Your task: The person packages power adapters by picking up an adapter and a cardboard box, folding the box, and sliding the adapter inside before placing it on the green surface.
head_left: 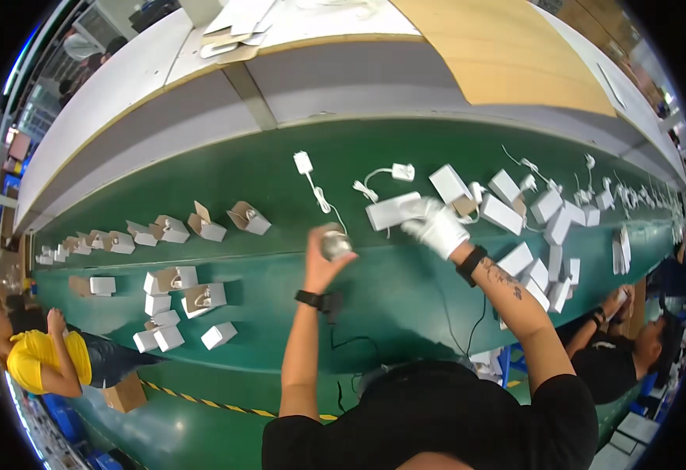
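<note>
My left hand (324, 262), bare with a black band at the wrist, is wrapped round a rounded, silvery object (336, 244); its exact kind does not show. Just beyond it runs the thin white cable of a white plug adapter (303, 163). My right hand (437, 227) wears a white glove and is smeared by motion. It overlaps the right end of a closed white box (390, 212), and whether the fingers grip it is unclear. Another white adapter (403, 171) with a coiled cable lies behind that box.
Open white boxes (172, 229) line the green bench (280, 305) at left, with more boxes (204, 298) nearer. Several white boxes (501, 214) and adapters crowd the right. A shelf (343, 48) runs along the back. People sit at left (41, 360) and right (625, 352).
</note>
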`<action>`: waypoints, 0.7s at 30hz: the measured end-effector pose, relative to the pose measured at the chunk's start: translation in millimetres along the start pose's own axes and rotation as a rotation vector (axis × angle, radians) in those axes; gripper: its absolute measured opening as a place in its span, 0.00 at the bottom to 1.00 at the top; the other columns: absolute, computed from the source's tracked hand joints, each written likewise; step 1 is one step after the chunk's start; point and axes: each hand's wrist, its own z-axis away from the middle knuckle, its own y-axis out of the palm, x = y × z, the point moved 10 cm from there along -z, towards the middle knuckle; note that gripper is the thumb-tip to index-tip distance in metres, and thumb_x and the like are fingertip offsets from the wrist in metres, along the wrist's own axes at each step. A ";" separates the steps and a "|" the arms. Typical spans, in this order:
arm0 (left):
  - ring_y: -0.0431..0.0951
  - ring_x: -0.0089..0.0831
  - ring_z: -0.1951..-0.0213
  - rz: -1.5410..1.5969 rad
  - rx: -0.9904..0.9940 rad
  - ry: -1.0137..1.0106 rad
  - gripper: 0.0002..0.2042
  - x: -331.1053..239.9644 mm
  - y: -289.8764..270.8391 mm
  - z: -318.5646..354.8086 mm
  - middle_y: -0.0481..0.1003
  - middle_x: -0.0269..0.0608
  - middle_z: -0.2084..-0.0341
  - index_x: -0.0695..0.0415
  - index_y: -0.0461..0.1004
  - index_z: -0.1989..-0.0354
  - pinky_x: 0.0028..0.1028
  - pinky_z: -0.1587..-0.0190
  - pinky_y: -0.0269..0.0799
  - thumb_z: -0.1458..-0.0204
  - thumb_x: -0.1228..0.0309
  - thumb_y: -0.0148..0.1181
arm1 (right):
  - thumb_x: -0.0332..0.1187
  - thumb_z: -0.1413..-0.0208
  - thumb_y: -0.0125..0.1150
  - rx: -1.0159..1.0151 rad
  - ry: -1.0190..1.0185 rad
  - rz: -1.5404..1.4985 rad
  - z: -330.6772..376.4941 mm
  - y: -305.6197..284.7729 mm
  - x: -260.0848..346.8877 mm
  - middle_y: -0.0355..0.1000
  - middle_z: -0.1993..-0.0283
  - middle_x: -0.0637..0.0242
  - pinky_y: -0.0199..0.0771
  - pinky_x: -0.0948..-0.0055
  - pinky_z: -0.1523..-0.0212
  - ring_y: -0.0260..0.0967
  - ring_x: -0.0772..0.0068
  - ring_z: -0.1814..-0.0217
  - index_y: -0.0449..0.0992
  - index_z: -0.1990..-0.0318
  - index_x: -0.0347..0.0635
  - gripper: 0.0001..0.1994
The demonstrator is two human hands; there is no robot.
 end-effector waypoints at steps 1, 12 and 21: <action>0.69 0.32 0.54 0.127 -0.121 -0.021 0.35 20.3 -38.1 -9.7 0.68 0.42 0.57 0.59 0.60 0.47 0.31 0.49 0.66 0.66 0.71 0.73 | 0.42 0.54 0.62 -0.110 0.187 0.011 -22.3 -0.8 -35.5 0.72 0.56 0.55 0.71 0.60 0.54 0.71 0.55 0.54 0.75 0.55 0.44 0.19; 0.56 0.40 0.38 -0.252 -0.785 -0.143 0.43 74.8 -159.8 80.4 0.53 0.46 0.38 0.55 0.45 0.34 0.42 0.39 0.52 0.58 0.76 0.66 | 0.51 0.64 0.70 -0.189 0.685 -0.023 -226.4 215.3 10.0 0.72 0.56 0.50 0.73 0.61 0.52 0.71 0.52 0.52 0.69 0.49 0.39 0.35; 0.66 0.37 0.44 0.116 -0.523 -0.454 0.29 69.9 -92.1 125.9 0.60 0.47 0.41 0.58 0.54 0.38 0.36 0.44 0.60 0.49 0.72 0.58 | 0.40 0.47 0.60 0.318 0.399 -0.852 -254.8 311.6 35.3 0.72 0.56 0.64 0.74 0.69 0.60 0.72 0.69 0.56 0.69 0.49 0.39 0.21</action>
